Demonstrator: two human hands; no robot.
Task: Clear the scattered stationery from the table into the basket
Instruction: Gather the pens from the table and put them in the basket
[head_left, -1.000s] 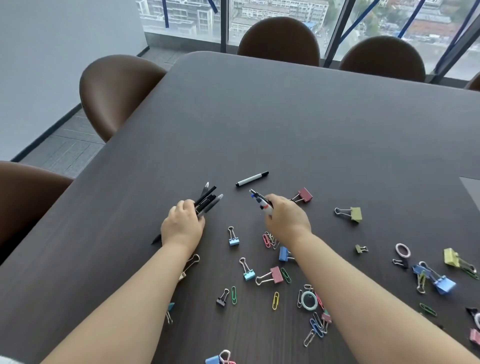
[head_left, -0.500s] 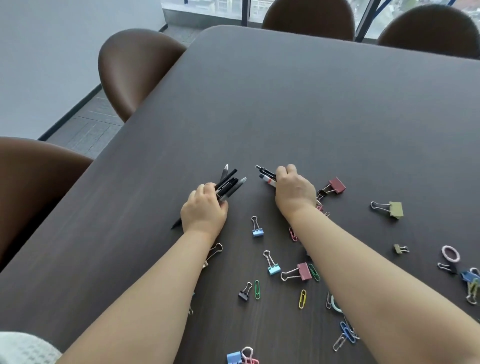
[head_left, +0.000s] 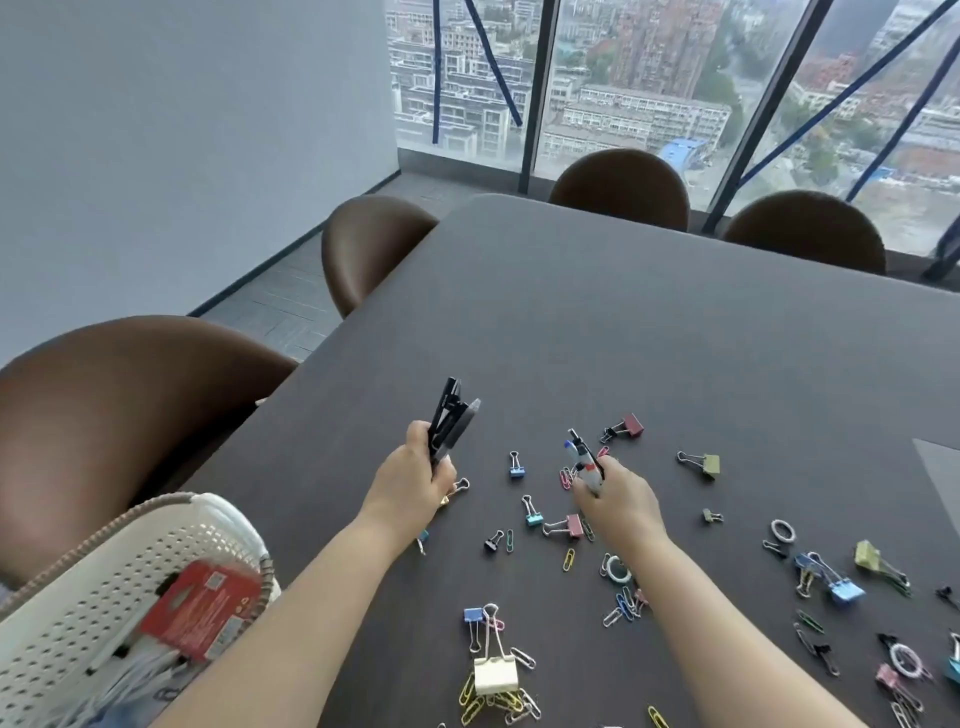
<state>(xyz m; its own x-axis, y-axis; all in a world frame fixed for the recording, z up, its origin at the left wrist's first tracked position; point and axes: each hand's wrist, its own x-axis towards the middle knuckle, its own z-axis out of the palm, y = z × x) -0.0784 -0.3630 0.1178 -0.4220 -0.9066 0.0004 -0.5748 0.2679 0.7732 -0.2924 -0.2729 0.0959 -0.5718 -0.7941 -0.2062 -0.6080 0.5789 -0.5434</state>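
My left hand (head_left: 415, 480) is closed around a bundle of black pens (head_left: 451, 418) that point up and away, lifted off the dark table (head_left: 649, 338). My right hand (head_left: 618, 499) grips a few markers (head_left: 584, 460), one white with a blue cap, tips upward. A white perforated basket (head_left: 130, 587) sits at the lower left off the table's edge, holding a red packet (head_left: 202, 608) and some stationery. Binder clips (head_left: 626, 427) and paper clips (head_left: 569, 559) lie scattered around and to the right of both hands.
Brown chairs stand along the left side (head_left: 104, 415) and the far end (head_left: 623, 187) of the table. A yellow binder clip (head_left: 496, 675) with paper clips lies near the front edge. More clips and small rings (head_left: 782, 531) spread to the right.
Both hands have lifted their pens off the table. The marker that lay beyond my right hand a second ago is gone from the table. The view has tilted up and the basket has come into sight.
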